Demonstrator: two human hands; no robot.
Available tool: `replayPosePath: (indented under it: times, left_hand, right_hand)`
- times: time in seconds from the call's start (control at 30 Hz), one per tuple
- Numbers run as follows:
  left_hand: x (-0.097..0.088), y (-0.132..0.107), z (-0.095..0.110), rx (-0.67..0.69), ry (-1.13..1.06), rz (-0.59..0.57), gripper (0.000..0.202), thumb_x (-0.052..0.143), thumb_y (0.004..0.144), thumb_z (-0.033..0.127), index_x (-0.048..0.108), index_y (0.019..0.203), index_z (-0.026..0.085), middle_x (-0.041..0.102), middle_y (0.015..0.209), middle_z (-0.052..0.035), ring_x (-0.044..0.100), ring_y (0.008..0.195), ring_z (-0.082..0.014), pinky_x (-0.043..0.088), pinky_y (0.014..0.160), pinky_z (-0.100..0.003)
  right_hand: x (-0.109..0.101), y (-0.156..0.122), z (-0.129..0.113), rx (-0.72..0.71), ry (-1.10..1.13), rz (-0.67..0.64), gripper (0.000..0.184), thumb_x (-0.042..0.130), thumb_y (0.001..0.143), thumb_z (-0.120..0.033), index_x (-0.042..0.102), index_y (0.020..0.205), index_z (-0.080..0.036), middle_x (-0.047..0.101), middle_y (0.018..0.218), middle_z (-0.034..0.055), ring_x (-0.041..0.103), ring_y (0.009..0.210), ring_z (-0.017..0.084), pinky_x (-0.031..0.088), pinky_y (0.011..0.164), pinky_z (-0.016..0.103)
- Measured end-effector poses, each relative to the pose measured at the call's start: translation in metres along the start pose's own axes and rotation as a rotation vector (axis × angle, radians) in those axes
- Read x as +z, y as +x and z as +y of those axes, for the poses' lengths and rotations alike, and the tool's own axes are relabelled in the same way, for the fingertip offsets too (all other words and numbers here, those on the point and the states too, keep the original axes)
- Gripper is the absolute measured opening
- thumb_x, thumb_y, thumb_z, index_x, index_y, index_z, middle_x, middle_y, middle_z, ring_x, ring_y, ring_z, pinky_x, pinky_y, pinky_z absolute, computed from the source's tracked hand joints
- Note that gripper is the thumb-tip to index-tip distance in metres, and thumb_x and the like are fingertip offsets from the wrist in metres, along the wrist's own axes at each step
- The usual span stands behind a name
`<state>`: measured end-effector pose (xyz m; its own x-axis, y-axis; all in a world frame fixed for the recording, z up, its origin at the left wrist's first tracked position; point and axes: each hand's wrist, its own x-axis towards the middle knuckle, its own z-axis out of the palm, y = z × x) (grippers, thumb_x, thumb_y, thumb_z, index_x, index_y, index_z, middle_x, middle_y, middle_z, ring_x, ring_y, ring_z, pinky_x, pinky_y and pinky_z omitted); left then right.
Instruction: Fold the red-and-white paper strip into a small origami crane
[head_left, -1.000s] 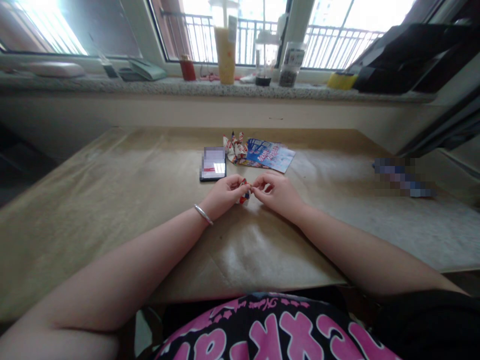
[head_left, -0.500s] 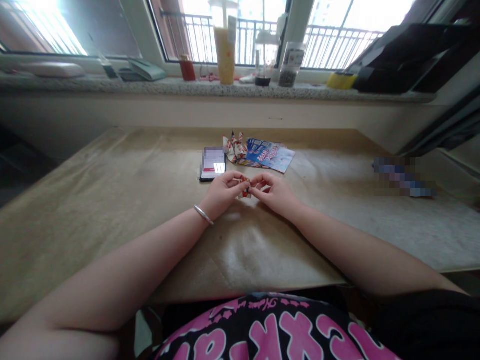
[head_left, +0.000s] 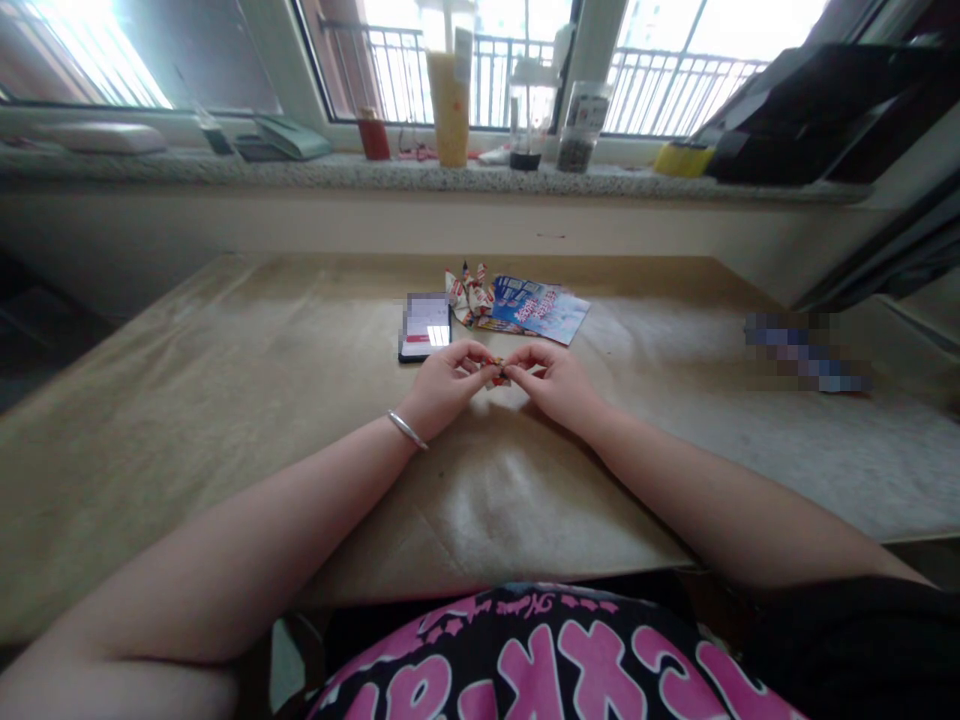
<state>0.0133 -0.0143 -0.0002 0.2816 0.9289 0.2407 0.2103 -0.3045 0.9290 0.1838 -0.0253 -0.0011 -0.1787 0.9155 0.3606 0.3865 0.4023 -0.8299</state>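
Between my hands is a small folded piece of printed paper [head_left: 498, 378], red, orange and white, mostly covered by fingers. My left hand [head_left: 448, 382], with a silver bangle [head_left: 407, 429] at the wrist, pinches its left side between thumb and fingers. From the right, my right hand [head_left: 551, 382] pinches the other side, fingertips close to those of the left. Just beyond sits a cluster of folded printed paper [head_left: 471, 297] with pointed ends. Beside it, blue printed sheets [head_left: 551, 313] lie fanned out. A phone [head_left: 426, 328] lies behind my left hand.
A tan cover [head_left: 225, 420] lies over the table. At the far right is a blurred-out bluish item [head_left: 806, 355]. Along the granite windowsill [head_left: 360, 180] stand a tall yellow drink cup [head_left: 450, 110], a red-capped jar [head_left: 373, 135], clear containers [head_left: 577, 130] and a dark bag [head_left: 787, 120].
The fingertips of both hands have shifted slightly on the folded paper, which now shows less between them. My right fingertips are a little higher. Things on the table have stayed put.
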Motion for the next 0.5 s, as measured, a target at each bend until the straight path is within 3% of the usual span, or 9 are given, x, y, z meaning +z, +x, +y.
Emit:
replayPosePath:
  times: [0.3,0.4,0.5]
  left_hand:
    - [-0.0050,-0.0007,0.0060,0.099,0.153,0.029,0.016,0.058,0.075,0.028,0.056,0.086,0.015,0.059,0.083,-0.0013,0.056,0.076,-0.0123,0.046,0.069,-0.024]
    - [-0.0079,-0.0012,0.0079,0.166,0.284,0.009,0.011,0.052,0.077,0.023,0.058,0.075,0.015,0.056,0.076,-0.0011,0.053,0.075,-0.0127,0.044,0.073,-0.026]
    - [-0.0083,-0.0016,0.0075,0.252,0.339,0.009,0.021,0.052,0.079,0.029,0.057,0.065,0.015,0.056,0.077,-0.0030,0.053,0.079,-0.0140,0.043,0.077,-0.027]
  right_hand:
    - [-0.0024,0.0010,0.0033,-0.004,0.078,0.030,0.015,0.056,0.077,-0.034,0.057,0.077,-0.019,0.060,0.077,0.0022,0.057,0.072,0.014,0.049,0.058,0.026]
    - [-0.0030,0.0006,0.0029,-0.017,0.089,0.006,0.014,0.055,0.077,-0.033,0.056,0.078,-0.019,0.060,0.079,0.0020,0.056,0.074,0.014,0.049,0.059,0.025]
    - [-0.0019,-0.0004,0.0028,-0.040,0.058,-0.018,0.013,0.055,0.078,-0.032,0.055,0.079,-0.019,0.058,0.080,0.0019,0.055,0.073,0.013,0.049,0.058,0.025]
